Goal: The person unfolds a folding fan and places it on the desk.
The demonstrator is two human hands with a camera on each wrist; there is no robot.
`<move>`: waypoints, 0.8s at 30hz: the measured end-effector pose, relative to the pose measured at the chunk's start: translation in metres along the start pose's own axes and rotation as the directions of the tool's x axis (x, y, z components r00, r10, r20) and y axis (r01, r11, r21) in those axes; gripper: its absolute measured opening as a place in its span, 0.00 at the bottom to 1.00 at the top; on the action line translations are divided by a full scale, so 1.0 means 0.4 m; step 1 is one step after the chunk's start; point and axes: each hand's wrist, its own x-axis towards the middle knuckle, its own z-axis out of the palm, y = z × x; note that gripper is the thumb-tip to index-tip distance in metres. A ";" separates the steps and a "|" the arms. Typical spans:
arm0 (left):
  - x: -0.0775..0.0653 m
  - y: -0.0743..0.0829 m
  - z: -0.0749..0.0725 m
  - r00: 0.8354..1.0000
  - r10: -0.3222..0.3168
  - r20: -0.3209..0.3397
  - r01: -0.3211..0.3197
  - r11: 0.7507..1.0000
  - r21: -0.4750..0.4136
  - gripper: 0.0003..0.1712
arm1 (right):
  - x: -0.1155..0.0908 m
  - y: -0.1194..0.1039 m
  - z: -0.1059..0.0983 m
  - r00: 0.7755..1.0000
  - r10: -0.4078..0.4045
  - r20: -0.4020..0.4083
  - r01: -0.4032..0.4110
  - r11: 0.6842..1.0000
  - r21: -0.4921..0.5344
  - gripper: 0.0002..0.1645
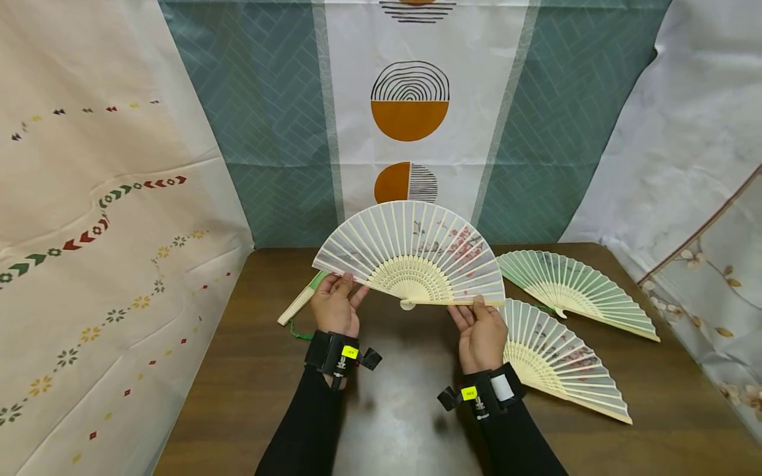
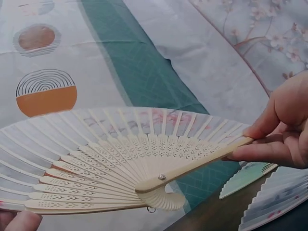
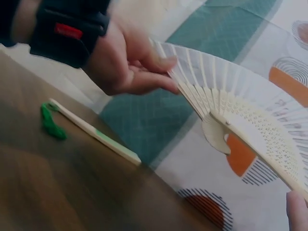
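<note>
A white folding fan (image 1: 417, 254) with pink blossoms and pale pierced ribs is spread wide above the table. At its left end, my left hand (image 1: 338, 305) pinches the outer rib between thumb and fingers. My right hand (image 1: 481, 334) pinches the opposite outer rib near its tip. In the left wrist view the fan (image 2: 144, 159) shows its rivet and the right hand (image 2: 284, 127) on the guard rib. The right wrist view has the left hand (image 3: 130, 62) gripping the other end of the fan (image 3: 250, 110).
A folded green fan (image 1: 303, 297) with a green tassel (image 1: 300, 335) lies at left, behind my left hand. On the right, an open green fan (image 1: 574, 287) and an open white fan (image 1: 562, 360) lie on the brown table (image 1: 238, 396). Patterned cloths (image 1: 274, 132) hang around the table.
</note>
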 end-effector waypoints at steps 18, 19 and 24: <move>-0.081 0.070 -0.208 0.978 -0.185 0.095 0.140 0.924 0.356 0.09 | -0.275 0.011 -0.185 0.922 0.381 0.073 -0.337 0.880 -0.335 0.32; -0.090 0.069 -0.220 0.977 -0.196 0.087 0.151 0.917 0.369 0.09 | -0.289 0.013 -0.196 0.916 0.397 0.066 -0.352 0.870 -0.344 0.31; -0.139 0.058 -0.268 0.971 -0.235 0.040 0.201 0.900 0.388 0.08 | -0.328 0.017 -0.236 0.909 0.416 0.035 -0.390 0.876 -0.284 0.19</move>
